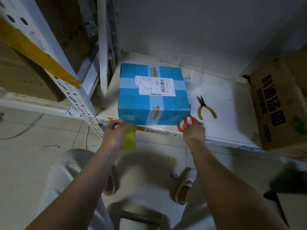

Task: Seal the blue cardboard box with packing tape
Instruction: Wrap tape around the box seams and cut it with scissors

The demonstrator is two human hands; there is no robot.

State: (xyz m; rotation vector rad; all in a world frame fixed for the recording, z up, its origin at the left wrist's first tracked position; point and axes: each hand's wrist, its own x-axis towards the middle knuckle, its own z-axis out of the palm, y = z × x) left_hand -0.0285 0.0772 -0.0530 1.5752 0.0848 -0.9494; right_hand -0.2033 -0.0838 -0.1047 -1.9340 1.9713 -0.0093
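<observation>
White shelving holds the blue cardboard box [153, 94], seemingly light and rigid, best steadied by its edges, as the left hand [114, 131] pinches yellow-green tape [128, 138] and the right hand [193, 130] grips red-handled scissors [186, 121].

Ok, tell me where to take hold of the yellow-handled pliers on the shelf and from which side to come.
Grip the pliers by the two yellow handles, which splay toward the shelf's front edge. Come from above and from the front: the dark jaws point toward the back wall, and the scissors in the right hand lie just left of them. The pliers lie flat, so pinching both handles together should probably work.
</observation>
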